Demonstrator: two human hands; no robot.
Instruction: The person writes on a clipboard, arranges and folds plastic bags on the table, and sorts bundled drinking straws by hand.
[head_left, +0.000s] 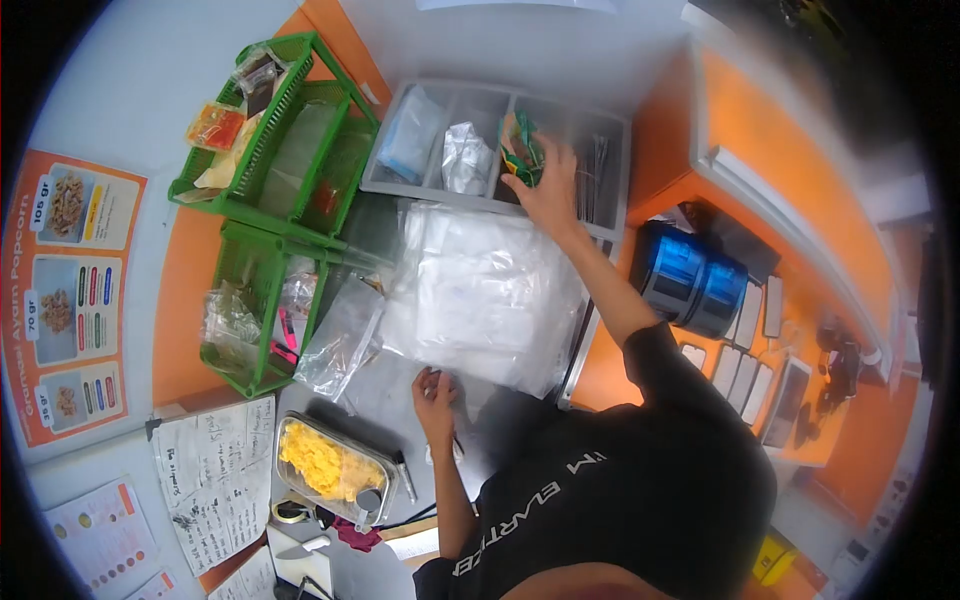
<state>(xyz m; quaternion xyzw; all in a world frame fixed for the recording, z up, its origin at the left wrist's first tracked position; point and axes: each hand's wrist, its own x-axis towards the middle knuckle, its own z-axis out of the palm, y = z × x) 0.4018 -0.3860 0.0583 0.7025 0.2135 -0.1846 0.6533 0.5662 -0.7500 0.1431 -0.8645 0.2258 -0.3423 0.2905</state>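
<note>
Packet [517, 148] within the right hand [550, 190]

The green packet sits in the tray's [430, 197] third compartment from the left. The right hand's fingers curve about it, thumb apart from the others; whether they press on it, I cannot tell. Dividers part it from the silver packet [466, 160] and the blue pack [408, 135], probably so each kind can be found quickly. Bags [470, 285] lie stacked flat before the tray, which likely keeps them smooth and within reach. The left hand [436, 402] is above the desk [390, 408], between bags and tub [389, 476], fingers curled; whether they hold anything is unclear.
</note>
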